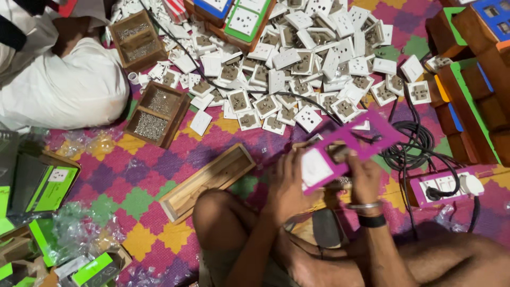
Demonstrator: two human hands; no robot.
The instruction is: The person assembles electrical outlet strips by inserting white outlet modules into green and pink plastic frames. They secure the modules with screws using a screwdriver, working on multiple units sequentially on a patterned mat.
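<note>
Pink switch plate (348, 151) sits between both hands, at 4 o'clock from the white socket pile (297, 69). Left hand (287, 191) grips its white switch end; right hand (365, 178) pinches underneath, fitting a part.

Single head-worn view, looks steeply down over wearer's knees. Hands close, low centre. Patterned floor mat (159, 175) fills frame; socket pile (297, 69) farther, top edge.
</note>
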